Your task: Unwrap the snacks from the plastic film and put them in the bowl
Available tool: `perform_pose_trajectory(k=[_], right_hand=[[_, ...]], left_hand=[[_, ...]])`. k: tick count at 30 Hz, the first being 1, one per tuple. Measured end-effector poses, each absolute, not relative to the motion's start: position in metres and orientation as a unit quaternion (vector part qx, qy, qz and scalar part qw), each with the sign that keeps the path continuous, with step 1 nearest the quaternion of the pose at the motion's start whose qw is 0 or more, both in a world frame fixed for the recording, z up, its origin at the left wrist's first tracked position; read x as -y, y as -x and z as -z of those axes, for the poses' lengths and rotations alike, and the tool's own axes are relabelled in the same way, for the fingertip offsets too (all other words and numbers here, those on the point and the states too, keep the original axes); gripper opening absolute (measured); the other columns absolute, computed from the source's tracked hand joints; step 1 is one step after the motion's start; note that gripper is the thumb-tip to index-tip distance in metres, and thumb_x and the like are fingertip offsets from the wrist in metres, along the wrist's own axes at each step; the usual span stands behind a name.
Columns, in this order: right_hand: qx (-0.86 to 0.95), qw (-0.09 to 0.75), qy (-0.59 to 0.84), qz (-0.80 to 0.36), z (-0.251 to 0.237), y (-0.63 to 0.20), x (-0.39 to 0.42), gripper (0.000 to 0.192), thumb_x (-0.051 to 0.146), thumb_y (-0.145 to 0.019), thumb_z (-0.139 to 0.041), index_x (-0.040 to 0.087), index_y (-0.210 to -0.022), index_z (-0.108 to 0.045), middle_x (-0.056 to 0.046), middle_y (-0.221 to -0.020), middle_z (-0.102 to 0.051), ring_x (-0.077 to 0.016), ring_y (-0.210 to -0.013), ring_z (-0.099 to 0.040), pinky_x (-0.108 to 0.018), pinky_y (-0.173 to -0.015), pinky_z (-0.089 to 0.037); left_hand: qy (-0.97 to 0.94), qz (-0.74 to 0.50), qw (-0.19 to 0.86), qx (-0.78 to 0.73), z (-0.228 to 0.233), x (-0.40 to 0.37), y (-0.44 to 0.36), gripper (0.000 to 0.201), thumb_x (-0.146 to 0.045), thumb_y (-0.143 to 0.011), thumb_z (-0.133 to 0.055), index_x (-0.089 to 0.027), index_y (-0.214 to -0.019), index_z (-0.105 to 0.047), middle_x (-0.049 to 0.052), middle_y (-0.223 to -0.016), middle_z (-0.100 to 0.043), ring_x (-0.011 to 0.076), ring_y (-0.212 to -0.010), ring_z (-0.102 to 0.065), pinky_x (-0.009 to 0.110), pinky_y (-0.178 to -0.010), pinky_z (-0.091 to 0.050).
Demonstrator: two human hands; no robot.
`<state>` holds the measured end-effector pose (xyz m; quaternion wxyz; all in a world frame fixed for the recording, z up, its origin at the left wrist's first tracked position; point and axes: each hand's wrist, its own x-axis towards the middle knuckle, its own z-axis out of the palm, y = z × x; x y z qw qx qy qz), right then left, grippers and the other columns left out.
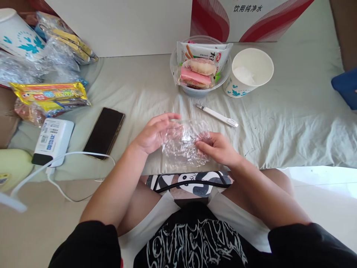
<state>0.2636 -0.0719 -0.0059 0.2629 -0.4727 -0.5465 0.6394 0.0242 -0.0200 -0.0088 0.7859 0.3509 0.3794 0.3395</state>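
Note:
Crumpled clear plastic film (185, 149) spreads between my two hands, just above the cloth-covered surface. My left hand (156, 132) has its fingers stretched out toward the right. Part of the film lies over those fingers, and I cannot tell whether they are inside it or behind it. On the other side, my right hand (214, 147) pinches the film's right edge between thumb and fingers. Beyond my right hand lies a white utility knife (219, 116) with a bit of its blade showing.
A clear bowl (173, 69) holds packaged snacks, beside a paper cup (252, 67) with white stuff inside. At left lie a phone (104, 132), a cabled white power bank (55, 139), a yellow snack packet (50, 93) and plastic bags. A large white-and-red box (145, 28) stands behind.

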Motion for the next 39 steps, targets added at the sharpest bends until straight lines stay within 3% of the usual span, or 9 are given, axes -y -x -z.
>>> perform_pose_trajectory(k=[4,11,17,22,25,28,31,36,39], right_hand=[[0.489,0.323,0.529,-0.614,0.007,-0.262,0.071,0.038,0.054,-0.087,-0.070,0.020,-0.078,-0.057,0.004,-0.056,-0.054,-0.0090,-0.051,-0.049,-0.024,-0.047,-0.036],[0.410,0.386,0.496,-0.661,0.010,-0.262,0.073,0.046,0.056,-0.084,-0.072,0.025,-0.115,-0.058,0.009,-0.053,-0.055,-0.0120,-0.044,-0.050,-0.026,-0.045,-0.040],[0.321,0.452,0.457,-0.695,0.003,-0.258,0.069,0.026,0.044,-0.071,-0.072,0.025,-0.077,-0.055,0.005,-0.055,-0.052,-0.0135,-0.046,-0.051,-0.029,-0.046,-0.042],[0.371,0.443,0.490,-0.653,0.008,-0.264,0.068,0.040,0.061,-0.081,-0.058,0.023,-0.072,-0.058,0.000,-0.059,-0.051,-0.0137,-0.053,-0.047,-0.029,-0.051,-0.040],[0.461,0.387,0.538,-0.591,0.012,-0.269,0.069,0.041,0.059,-0.083,-0.066,0.021,-0.072,-0.056,0.003,-0.060,-0.048,-0.0099,-0.054,-0.040,-0.026,-0.052,-0.032],[0.467,0.371,0.565,-0.570,0.012,-0.271,0.068,0.035,0.044,-0.077,-0.078,0.023,-0.094,-0.056,0.008,-0.061,-0.045,-0.0089,-0.053,-0.040,-0.024,-0.051,-0.029],[0.421,0.413,0.561,-0.580,0.013,-0.271,0.065,0.055,0.038,-0.073,-0.080,0.026,-0.118,-0.052,0.009,-0.066,-0.050,-0.0118,-0.057,-0.048,-0.025,-0.055,-0.035],[0.433,0.455,0.621,-0.468,0.011,-0.266,0.068,0.024,0.039,-0.079,-0.072,0.023,-0.081,-0.054,0.003,-0.072,-0.055,-0.0129,-0.065,-0.049,-0.029,-0.064,-0.041],[0.508,0.478,0.608,-0.380,0.006,-0.260,0.075,0.019,0.033,-0.082,-0.071,0.024,-0.078,-0.055,-0.002,-0.088,-0.068,-0.0179,-0.082,-0.061,-0.034,-0.080,-0.048]], left_hand=[[-0.296,-0.324,0.819,-0.369,0.013,0.023,-0.033,0.061,-0.051,-0.060,-0.097,-0.020,-0.108,-0.075,0.011,-0.108,-0.081,0.0273,-0.094,-0.080,0.037,-0.079,-0.066],[-0.384,-0.268,0.768,-0.438,0.008,0.027,-0.029,0.033,-0.036,-0.074,-0.089,-0.020,-0.097,-0.071,-0.004,-0.053,-0.065,0.0130,-0.044,-0.060,0.021,-0.041,-0.045],[-0.375,-0.377,0.753,-0.388,0.002,0.028,-0.027,0.029,-0.040,-0.067,-0.090,-0.021,-0.076,-0.070,-0.004,-0.050,-0.058,0.0110,-0.041,-0.051,0.023,-0.041,-0.043],[-0.430,-0.370,0.712,-0.414,0.004,0.026,-0.028,0.043,-0.058,-0.075,-0.072,-0.017,-0.061,-0.071,0.006,-0.058,-0.064,0.0152,-0.051,-0.057,0.027,-0.046,-0.044],[-0.481,-0.342,0.678,-0.438,0.004,0.026,-0.028,0.027,-0.044,-0.073,-0.079,-0.018,-0.072,-0.073,0.002,-0.062,-0.064,0.0107,-0.051,-0.051,0.024,-0.047,-0.038],[-0.489,-0.341,0.658,-0.461,0.007,0.025,-0.030,0.022,-0.025,-0.065,-0.082,-0.019,-0.082,-0.070,-0.003,-0.067,-0.063,0.0090,-0.054,-0.053,0.022,-0.052,-0.042],[-0.493,-0.373,0.618,-0.485,0.013,0.023,-0.032,0.025,-0.021,-0.066,-0.079,-0.019,-0.089,-0.068,-0.001,-0.076,-0.066,0.0115,-0.063,-0.061,0.023,-0.061,-0.050],[-0.535,-0.503,0.403,-0.546,0.016,0.031,-0.043,0.018,-0.021,-0.074,-0.077,-0.021,-0.088,-0.065,0.000,-0.087,-0.068,0.0142,-0.081,-0.066,0.027,-0.080,-0.055],[-0.601,-0.450,0.447,-0.487,0.014,0.045,-0.057,0.014,-0.030,-0.088,-0.073,-0.022,-0.099,-0.068,0.004,-0.099,-0.073,0.0187,-0.095,-0.069,0.034,-0.094,-0.055]])
